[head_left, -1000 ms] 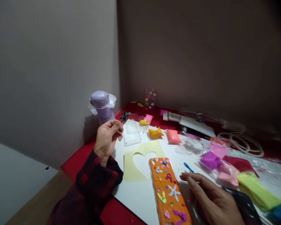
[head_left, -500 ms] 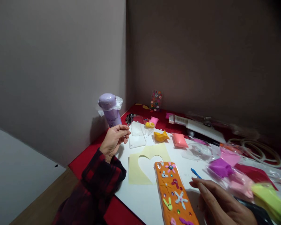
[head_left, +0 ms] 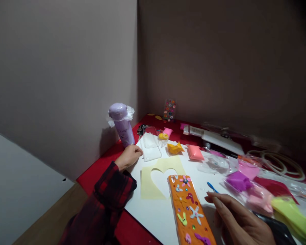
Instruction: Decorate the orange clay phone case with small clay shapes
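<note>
Down on the left part of the white board [head_left: 153, 217], my left hand [head_left: 130, 157] has its fingers together at the left edge of a clear phone case [head_left: 152, 153]; what they hold, if anything, is too small to tell. My right hand [head_left: 241, 214] hovers at the lower right, thumb and fingertip pinched, with no item visible between them. An orange phone case [head_left: 191, 207] with flowers, a bunny and gems lies between the hands. Beside it is a pale yellow sheet [head_left: 149, 187] with a heart cut-out. A blue tool [head_left: 212, 187] lies just beyond my right fingertips.
A purple bottle [head_left: 122, 127] stands at the left by the wall. Yellow [head_left: 175, 148] and coral [head_left: 195, 152] clay packets lie behind. Purple [head_left: 237, 181] and lime [head_left: 292, 212] packets are at the right. A decorated case [head_left: 169, 109] leans at the back.
My left hand has lowered from above the board to its surface, beside the clear case, which has shifted slightly right. My right hand has barely moved.
</note>
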A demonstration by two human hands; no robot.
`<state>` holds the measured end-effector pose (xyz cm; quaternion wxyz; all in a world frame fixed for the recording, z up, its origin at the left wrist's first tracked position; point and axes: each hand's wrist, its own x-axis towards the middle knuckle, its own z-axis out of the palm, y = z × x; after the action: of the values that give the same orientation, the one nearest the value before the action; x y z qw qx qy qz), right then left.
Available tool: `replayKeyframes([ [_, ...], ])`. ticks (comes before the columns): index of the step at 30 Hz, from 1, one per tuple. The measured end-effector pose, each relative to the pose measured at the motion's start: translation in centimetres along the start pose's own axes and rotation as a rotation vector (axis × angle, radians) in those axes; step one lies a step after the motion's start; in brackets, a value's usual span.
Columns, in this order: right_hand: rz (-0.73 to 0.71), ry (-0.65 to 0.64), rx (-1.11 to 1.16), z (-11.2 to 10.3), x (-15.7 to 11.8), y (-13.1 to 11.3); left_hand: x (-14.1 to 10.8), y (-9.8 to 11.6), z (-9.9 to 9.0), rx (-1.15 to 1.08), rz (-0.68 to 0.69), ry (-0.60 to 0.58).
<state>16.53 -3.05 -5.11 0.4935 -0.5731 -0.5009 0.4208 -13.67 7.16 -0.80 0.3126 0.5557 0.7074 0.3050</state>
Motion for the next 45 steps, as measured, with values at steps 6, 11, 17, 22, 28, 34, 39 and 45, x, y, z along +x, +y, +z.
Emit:
replayKeyframes([
  [6,0.004,-0.024,-0.017,0.02,-0.02,0.07,-0.08,-0.10,0.14,0.050,-0.034,-0.014],
  [11,-0.032,-0.018,0.003,0.09,0.04,0.23,0.12,-0.50,0.07,0.160,0.016,0.042],
  [17,-0.068,-0.025,-0.008,0.25,0.09,0.17,0.18,-0.42,0.36,0.284,0.095,0.036],
  [22,-0.091,-0.019,-0.022,0.37,0.16,-0.12,0.31,-0.40,0.44,0.370,0.150,0.013],
  [28,-0.122,-0.033,-0.049,0.34,0.23,-0.44,0.12,-0.34,0.47,0.444,0.181,0.010],
  [34,-0.116,-0.041,-0.064,0.26,0.27,-0.54,-0.04,-0.34,0.65,0.475,0.186,0.010],
  [39,-0.132,-0.051,-0.082,0.21,0.30,-0.66,-0.03,-0.26,0.55,0.491,0.182,-0.007],
  [45,-0.165,-0.040,-0.101,0.14,0.44,-0.47,-0.31,-0.32,0.54,0.535,0.221,-0.009],
])
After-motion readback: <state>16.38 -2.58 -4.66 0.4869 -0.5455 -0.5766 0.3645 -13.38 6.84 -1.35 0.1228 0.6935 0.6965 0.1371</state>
